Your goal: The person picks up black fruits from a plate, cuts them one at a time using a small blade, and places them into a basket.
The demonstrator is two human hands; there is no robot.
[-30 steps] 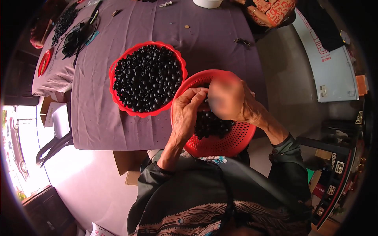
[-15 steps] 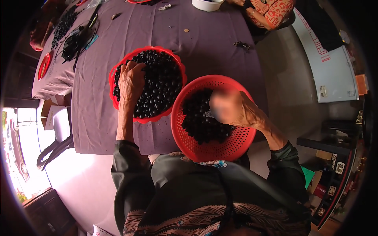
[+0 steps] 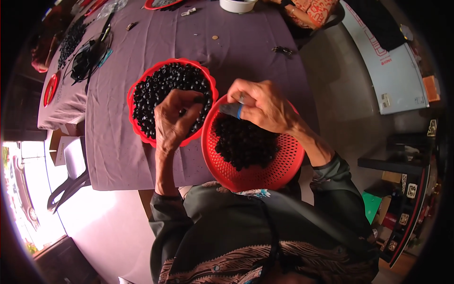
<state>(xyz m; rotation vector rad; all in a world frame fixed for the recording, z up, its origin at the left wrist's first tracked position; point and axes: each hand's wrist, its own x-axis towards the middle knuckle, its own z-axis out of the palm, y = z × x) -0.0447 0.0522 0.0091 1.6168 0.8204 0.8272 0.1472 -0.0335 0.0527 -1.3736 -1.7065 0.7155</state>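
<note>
A red scalloped basin [image 3: 137, 131] full of small, shiny, black round pieces [image 3: 163, 80] stands on the table. My left hand [image 3: 172, 120] is over its near right part, fingers closed in a pinch on one small black piece [image 3: 198, 100]. Nearer to me, a red colander [image 3: 288, 158] with slotted walls holds a heap of duller black pieces [image 3: 246, 149]. Above its far rim, my right hand [image 3: 265, 106] is closed, with a grey cover with a blue edge [image 3: 230, 110] on one digit. Something small and shiny [image 3: 242, 98] shows between its fingers; its kind is unclear.
A purple cloth [image 3: 118, 165] covers the table. Black cables and a device [image 3: 85, 61] lie at the left, near a red-rimmed dish [image 3: 51, 90]. A white bowl [image 3: 238, 5] stands at the far side. Another person's arm [image 3: 302, 16] rests at the far right.
My left hand has lifted out of the black pieces and moved right toward the colander, now pinching one. My right hand has risen from inside the colander to above its far rim.
</note>
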